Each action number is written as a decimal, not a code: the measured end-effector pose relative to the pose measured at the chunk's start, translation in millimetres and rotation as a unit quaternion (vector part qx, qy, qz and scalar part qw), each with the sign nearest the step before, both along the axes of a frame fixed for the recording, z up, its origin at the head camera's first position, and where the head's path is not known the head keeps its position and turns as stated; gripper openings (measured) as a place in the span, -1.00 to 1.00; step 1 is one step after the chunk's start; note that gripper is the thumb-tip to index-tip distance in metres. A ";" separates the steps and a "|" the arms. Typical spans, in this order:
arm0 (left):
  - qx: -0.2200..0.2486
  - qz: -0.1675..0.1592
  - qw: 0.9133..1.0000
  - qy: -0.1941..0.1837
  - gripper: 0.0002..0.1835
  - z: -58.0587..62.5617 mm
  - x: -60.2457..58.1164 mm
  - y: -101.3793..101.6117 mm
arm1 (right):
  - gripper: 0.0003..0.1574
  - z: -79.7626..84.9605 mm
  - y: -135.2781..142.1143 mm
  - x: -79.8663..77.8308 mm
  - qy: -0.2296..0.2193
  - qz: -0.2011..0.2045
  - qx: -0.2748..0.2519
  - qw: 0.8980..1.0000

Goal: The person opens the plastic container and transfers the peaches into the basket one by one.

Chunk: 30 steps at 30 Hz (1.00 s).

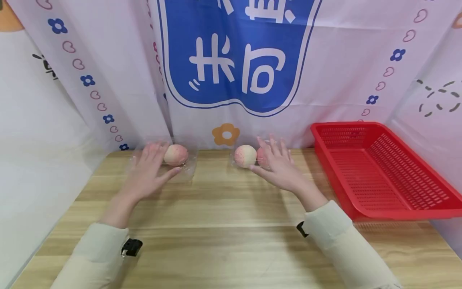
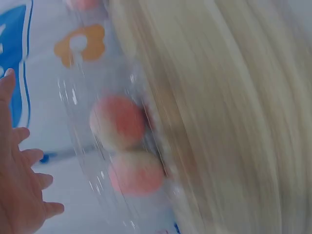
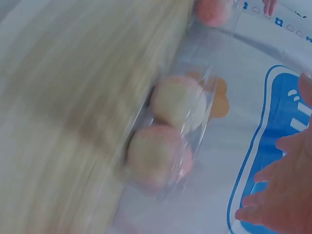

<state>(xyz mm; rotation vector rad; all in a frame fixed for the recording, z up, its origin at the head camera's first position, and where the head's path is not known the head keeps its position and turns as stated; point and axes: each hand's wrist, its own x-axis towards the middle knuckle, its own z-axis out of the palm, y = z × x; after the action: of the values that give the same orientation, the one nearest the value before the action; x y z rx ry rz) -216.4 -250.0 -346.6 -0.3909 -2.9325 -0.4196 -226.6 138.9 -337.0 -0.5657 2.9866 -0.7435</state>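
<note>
My left hand [image 1: 144, 176], fingers spread, is over a clear plastic box [image 1: 192, 166] at the table's back left. Inside are round pink-and-cream pieces that look like peaches [image 1: 176, 155]. My right hand [image 1: 283, 172], also spread, overlaps a second clear box [image 1: 233, 159] at back centre, with a cream-and-pink peach [image 1: 245, 156] and a pinker one [image 1: 262, 157] in it. In the left wrist view the left fingers [image 2: 34, 156] appear apart from the box [image 2: 80, 131]; in the right wrist view the right fingers [image 3: 265, 173] are likewise beside theirs.
A red slotted plastic basket [image 1: 337, 180] stands on the right of the wooden table [image 1: 216, 241]. Behind the table hangs a white cloth [image 1: 346, 72] with a blue sign, touching the back edge. Pale cloth also borders the left side.
</note>
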 end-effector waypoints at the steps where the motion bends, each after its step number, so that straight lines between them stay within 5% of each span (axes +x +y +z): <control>1: 0.014 0.003 1.000 -0.002 -0.03 0.3 -0.5 -5.8 | 0.14 1.4 -5.3 -1.7 -0.001 0.004 -0.006 1.000; 10: 0.149 0.009 0.989 0.021 -0.13 -3.4 -8.9 -56.7 | 0.09 10.3 -46.6 -15.6 -0.013 0.034 -0.074 0.997; 16: 0.292 0.046 0.954 -0.046 -0.16 -3.6 -13.1 -75.1 | 0.07 9.8 -72.5 -23.3 -0.024 0.078 -0.141 0.987; 25: 0.349 0.068 0.932 -0.074 -0.18 -8.2 -20.6 -93.9 | 0.03 7.1 -111.9 -31.3 -0.043 0.104 -0.176 0.978; 30: 0.351 0.074 0.928 -0.103 -0.15 -14.9 -24.3 -104.3 | 0.06 -4.1 -128.3 -34.7 -0.075 0.102 -0.196 0.972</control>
<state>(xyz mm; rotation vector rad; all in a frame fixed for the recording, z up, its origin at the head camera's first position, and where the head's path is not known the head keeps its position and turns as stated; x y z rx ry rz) -240.7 -354.3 -361.6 -0.0207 -2.7074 -1.4877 -261.2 10.6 -341.2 -0.7719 2.6007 -1.3000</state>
